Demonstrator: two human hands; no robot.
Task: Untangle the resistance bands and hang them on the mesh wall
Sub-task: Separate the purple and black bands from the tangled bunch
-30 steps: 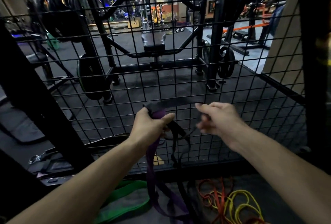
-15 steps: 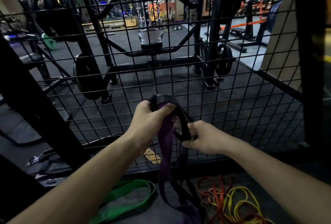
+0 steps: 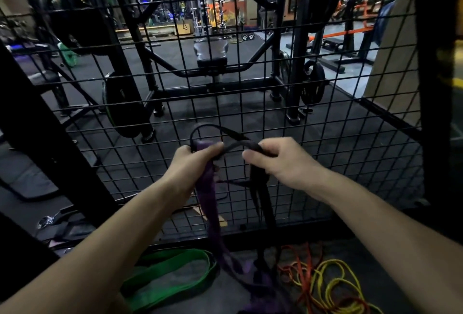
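Resistance bands: the purple band (image 3: pixel 204 188) hangs straight down from the clenched left hand (image 3: pixel 194 163); the black band (image 3: pixel 235 142) arches rightward into the right hand (image 3: pixel 278 160), fingers (image 3: pixel 251 157) pinching it, before the mesh wall (image 3: pixel 325 118).

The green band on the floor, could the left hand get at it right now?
Probably not yet: the left hand grips the purple band, though nothing covers the green band below it.

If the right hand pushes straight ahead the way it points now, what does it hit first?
Most likely the mesh wall just beyond the right hand, which grips the black band. Depth is unclear, so the gap cannot be judged.
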